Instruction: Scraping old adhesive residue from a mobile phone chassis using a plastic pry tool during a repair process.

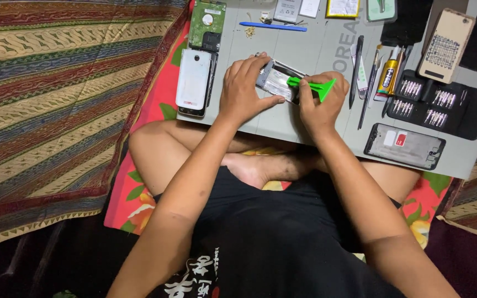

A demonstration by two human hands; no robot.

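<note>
Now the left hand [244,91] holds an opened phone [279,80] steady on the table [316,52], while the right hand [320,102] grips a green pry tool [311,86] against its frame; the prying seems to need gentle leverage.

White label [213,11] on green hard drive, top left of grey surface [327,49]. Yellow-bordered rectangular packet [343,7] at top edge, partly cut off; two pale cards [298,8] left of it. Glue tube [388,74] with yellow-black label, right of centre. Red sticker [401,139] and white sticker on grey phone frame, lower right.
</note>
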